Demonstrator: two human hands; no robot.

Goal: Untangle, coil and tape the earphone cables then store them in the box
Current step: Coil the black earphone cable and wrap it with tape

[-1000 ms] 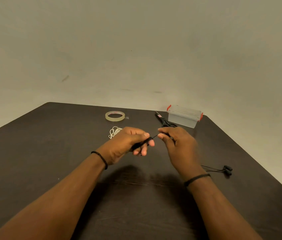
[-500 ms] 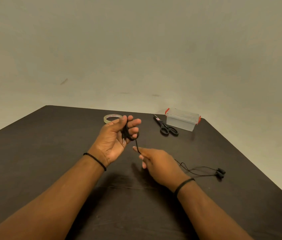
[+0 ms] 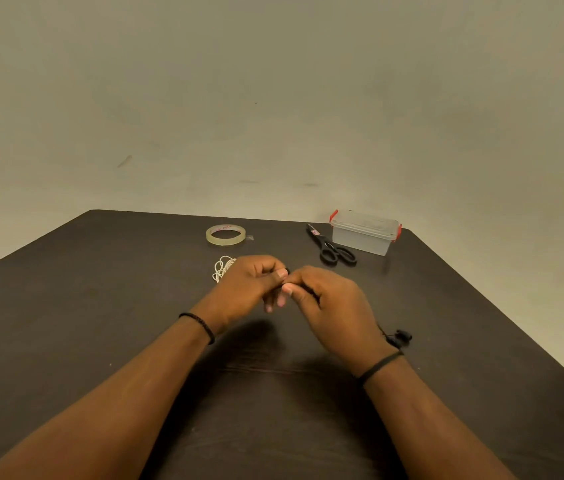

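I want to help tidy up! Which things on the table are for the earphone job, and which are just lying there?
For the job:
black earphone cable, pinched by left hand and right hand
white earphone cable
tape roll
scissors
box

Just there:
table
wall

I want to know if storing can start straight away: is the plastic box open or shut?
Shut. The lid sits flat on the plastic box, red clips at both ends.

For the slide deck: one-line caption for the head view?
Both hands, left and right, pinch the black earphone cable over a dark table.
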